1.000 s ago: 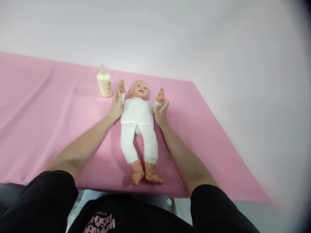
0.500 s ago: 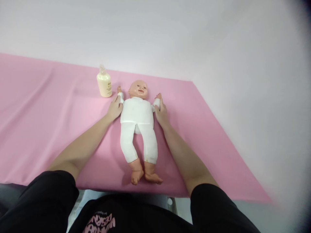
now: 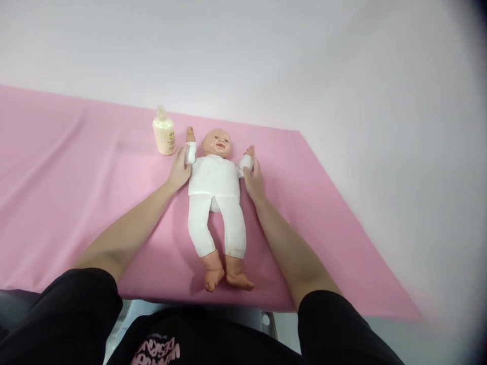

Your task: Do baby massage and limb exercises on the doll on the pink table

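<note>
A baby doll (image 3: 214,175) with a white cloth body lies face up, its head away from me and its feet near the front edge. My left hand (image 3: 179,168) is closed around the doll's arm on the left, below its raised plastic hand. On the other side, my right hand (image 3: 254,181) grips the doll's right-side arm, thumb on the near side and fingers along the outside. Both doll arms are spread out and bent upward. Close beyond my left hand stands a cream-coloured pump bottle (image 3: 164,134), upright and not touched.
A pink cloth (image 3: 95,203) covers the table, with creases on the left. Its right edge slants toward me. Behind it rises a plain white surface (image 3: 243,61). Under the front edge, part of a pale object (image 3: 144,307) shows.
The doll's arm in my left hand has turned further upward, its plastic hand now higher. My right hand has barely moved. The whole view has shifted slightly.
</note>
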`<state>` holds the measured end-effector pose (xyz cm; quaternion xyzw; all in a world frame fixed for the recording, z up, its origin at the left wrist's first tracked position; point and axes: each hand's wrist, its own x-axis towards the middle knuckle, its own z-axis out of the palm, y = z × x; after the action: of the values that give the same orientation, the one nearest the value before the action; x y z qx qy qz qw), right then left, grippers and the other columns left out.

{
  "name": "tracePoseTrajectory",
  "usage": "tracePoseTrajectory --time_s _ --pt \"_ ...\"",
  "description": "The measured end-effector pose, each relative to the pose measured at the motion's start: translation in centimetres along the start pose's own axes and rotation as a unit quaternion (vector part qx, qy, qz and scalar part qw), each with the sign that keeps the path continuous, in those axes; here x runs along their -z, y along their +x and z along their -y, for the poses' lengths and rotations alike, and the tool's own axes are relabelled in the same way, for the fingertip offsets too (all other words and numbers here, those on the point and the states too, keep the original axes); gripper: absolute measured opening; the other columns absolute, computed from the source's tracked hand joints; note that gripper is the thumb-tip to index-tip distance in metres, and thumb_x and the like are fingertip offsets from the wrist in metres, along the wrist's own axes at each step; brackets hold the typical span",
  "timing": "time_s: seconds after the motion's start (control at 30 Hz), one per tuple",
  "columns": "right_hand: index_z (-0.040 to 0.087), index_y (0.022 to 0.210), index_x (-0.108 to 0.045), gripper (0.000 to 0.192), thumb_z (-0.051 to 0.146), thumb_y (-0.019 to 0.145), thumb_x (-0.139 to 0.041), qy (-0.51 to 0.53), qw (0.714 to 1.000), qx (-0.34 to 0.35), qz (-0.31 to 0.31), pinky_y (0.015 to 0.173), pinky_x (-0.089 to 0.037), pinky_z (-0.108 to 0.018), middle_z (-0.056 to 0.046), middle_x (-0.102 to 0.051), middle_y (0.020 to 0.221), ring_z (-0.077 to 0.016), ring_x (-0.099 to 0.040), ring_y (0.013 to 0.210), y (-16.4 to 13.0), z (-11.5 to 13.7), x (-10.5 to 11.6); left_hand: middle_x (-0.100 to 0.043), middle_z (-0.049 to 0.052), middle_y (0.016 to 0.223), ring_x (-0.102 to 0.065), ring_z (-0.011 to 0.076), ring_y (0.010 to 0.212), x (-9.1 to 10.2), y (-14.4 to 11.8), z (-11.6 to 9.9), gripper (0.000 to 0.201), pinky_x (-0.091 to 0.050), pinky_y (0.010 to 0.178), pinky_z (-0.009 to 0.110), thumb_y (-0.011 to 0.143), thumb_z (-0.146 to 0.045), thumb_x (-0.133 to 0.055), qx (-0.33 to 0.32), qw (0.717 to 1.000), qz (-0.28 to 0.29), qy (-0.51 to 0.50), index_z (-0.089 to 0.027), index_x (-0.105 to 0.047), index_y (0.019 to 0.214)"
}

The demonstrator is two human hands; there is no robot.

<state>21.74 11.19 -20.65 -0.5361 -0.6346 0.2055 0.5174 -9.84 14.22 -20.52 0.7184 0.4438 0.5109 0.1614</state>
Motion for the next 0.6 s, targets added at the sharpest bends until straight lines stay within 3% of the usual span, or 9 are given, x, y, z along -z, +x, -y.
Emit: tracePoseTrajectory --time_s 0.1,0.17,0.27,0.37,0.47,0.6 --pt "0.025 0.16 -0.021 0.076 0.054 0.097 -0.051 0.021 0.998 0.041 -0.049 0.114 -0.049 -0.055 -0.017 -0.05 0.153 -0.0289 -0.056 0.138 -0.1 0.1 -0.3 -0.034 0.021 0.162 -0.034 0.0346 0.154 0.3 -0.2 -1.1 0.081 -0.033 0.126 0.056 0.095 -0.051 -0.062 -0.045 0.998 -0.035 -0.005 -0.023 -0.022 0.16" --pt "0.025 0.159 -0.019 0.078 0.056 0.096 -0.053 0.016 0.992 0.087 -0.085 0.113 -0.049 -0.055 -0.018 -0.052 0.147 -0.0292 -0.059 0.133 -0.4 0.3 -0.4 -0.036 0.021 0.159 -0.038 0.0347 0.15 0.7 -0.5 -1.9 0.088 -0.037 0.122 0.055 0.092 -0.057 -0.064 -0.062 0.996 -0.062 -0.003 -0.023 -0.02 0.159" --pt "0.025 0.154 -0.03 0.072 0.053 0.093 -0.057 0.005 0.98 0.167 -0.104 0.114 -0.048 -0.056 -0.017 -0.053 0.141 -0.0304 -0.059 0.131 -1.1 1.2 -0.5 -0.056 0.019 0.139 -0.055 0.034 0.131 1.2 -1.0 -3.2 0.071 -0.043 0.115 0.055 0.088 -0.057 -0.066 -0.097 0.993 -0.055 0.022 -0.02 -0.045 0.144" --pt "0.026 0.14 -0.05 0.053 0.044 0.091 -0.057 -0.007 0.971 0.234 -0.043 0.107 -0.053 -0.055 -0.013 -0.064 0.124 -0.0293 -0.065 0.117 -2.0 2.5 -0.6 -0.069 0.012 0.111 -0.065 0.0301 0.11 1.5 -1.3 -4.6 0.043 -0.048 0.107 0.052 0.085 -0.053 -0.067 -0.158 0.985 0.041 0.057 -0.021 -0.065 0.113" --pt "0.028 0.126 -0.061 0.04 0.037 0.087 -0.058 -0.039 0.96 0.275 0.03 0.1 -0.057 -0.053 -0.009 -0.07 0.109 -0.0276 -0.069 0.104 -2.5 3.3 -0.6 -0.072 0.01 0.101 -0.067 0.028 0.101 1.5 -1.4 -5.6 0.034 -0.051 0.101 0.049 0.082 -0.052 -0.068 -0.196 0.971 0.12 0.072 -0.023 -0.067 0.1" --pt "0.029 0.133 -0.058 0.045 0.037 0.09 -0.055 -0.046 0.959 0.278 0.036 0.105 -0.055 -0.057 -0.011 -0.068 0.12 -0.0293 -0.067 0.114 -2.4 3.2 -0.7 -0.073 0.013 0.107 -0.068 0.0291 0.104 1.0 -1.4 -5.2 0.041 -0.052 0.101 0.049 0.087 -0.054 -0.066 -0.191 0.974 0.104 0.061 -0.021 -0.066 0.111"
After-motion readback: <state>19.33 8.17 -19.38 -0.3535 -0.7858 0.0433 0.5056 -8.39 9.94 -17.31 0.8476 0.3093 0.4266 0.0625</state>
